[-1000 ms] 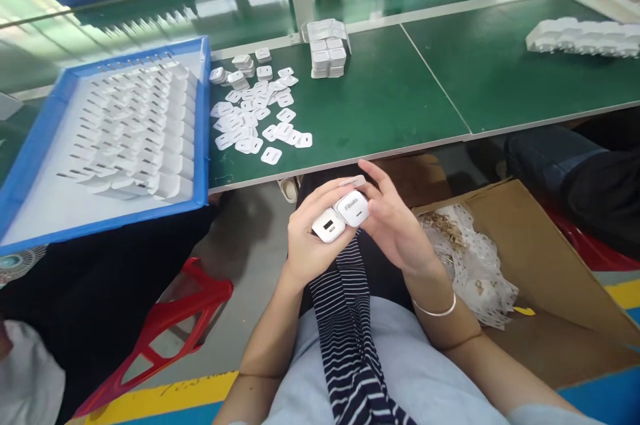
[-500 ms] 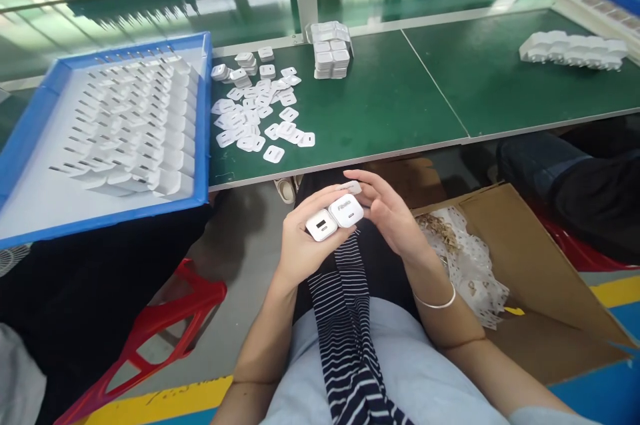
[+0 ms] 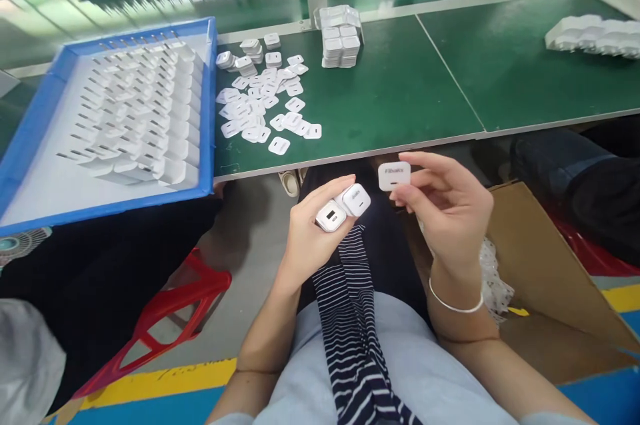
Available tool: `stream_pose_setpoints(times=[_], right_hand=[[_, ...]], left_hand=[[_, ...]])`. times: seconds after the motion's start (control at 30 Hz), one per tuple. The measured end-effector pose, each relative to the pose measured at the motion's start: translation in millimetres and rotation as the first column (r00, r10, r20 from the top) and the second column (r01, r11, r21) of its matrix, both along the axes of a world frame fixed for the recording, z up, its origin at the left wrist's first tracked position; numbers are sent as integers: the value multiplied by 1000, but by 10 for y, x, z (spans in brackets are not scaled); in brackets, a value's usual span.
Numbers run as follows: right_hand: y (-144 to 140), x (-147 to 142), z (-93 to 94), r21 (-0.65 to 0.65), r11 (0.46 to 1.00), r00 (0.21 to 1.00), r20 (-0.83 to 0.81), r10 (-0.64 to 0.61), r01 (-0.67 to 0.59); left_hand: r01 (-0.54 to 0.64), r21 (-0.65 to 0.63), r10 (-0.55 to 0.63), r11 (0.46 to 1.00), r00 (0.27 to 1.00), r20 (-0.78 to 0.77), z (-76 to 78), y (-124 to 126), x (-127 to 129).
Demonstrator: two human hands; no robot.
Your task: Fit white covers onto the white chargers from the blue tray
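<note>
My left hand (image 3: 311, 238) is closed around two white charger bodies held side by side. The nearer charger (image 3: 325, 221) shows a dark wide port and a narrow slot on its end. On the end of the other charger (image 3: 358, 201) are small print and a single slot. To the right, my right hand (image 3: 453, 202) pinches a thin white face plate (image 3: 391, 176) between thumb and fingers, its printed side and small slot towards me. The plate is apart from the chargers. Loose white face plates (image 3: 279, 145) lie scattered on the green table.
A blue-rimmed tray (image 3: 207, 112) at left holds rows of white chargers with prongs up. Stacked plates (image 3: 341, 45) stand at the table's back. More white pieces (image 3: 595, 35) lie far right. Below right is an open cardboard box (image 3: 560, 278); a red stool (image 3: 193, 298) stands left.
My right hand has moved right, away from my left hand, with the face plate now in its pinch. My left hand still holds both chargers; the whole view has shifted slightly.
</note>
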State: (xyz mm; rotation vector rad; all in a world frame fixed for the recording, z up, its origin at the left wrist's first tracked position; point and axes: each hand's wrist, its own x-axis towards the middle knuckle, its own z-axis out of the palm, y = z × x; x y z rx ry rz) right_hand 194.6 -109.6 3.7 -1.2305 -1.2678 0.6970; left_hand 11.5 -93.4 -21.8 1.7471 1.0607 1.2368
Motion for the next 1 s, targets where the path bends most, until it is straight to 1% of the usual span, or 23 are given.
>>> stream_pose_setpoints(times=[0.07,0.13,0.17,0.23,0.3,0.4,0.7,1.0], right_hand=[[-115,-46,79,-96,990,993,-60,97,-102],[-202,-104,123,-169,959,970,-119,211,-230],[-230,-135,132,-193,940,956,-142,257,-281],[-253,-193,134,-217,916,937,-166,306,-337],[-246,-243,130,-237,905,933,-166,320,-353],[-214,-295,133,-255,896,928,-184,324,-363],[-186,-338,104,-291,895,928,-263,265,-339],[-165,-348,93,-308,891,926,-286,248,-334]], left_hand=[[13,-4,-13,1000,1000,-28,0,-5,0],[34,-19,-34,999,999,-4,-11,-24,-3],[36,-31,-36,999,999,11,-20,-38,-3],[17,-55,-17,998,1000,15,-42,-71,0],[-13,-69,11,998,1000,-23,-59,-103,4],[-41,-50,38,998,997,-72,-65,-131,7],[-19,76,28,997,992,-121,-66,-97,-46],[-26,111,41,993,990,-133,-66,-88,-39]])
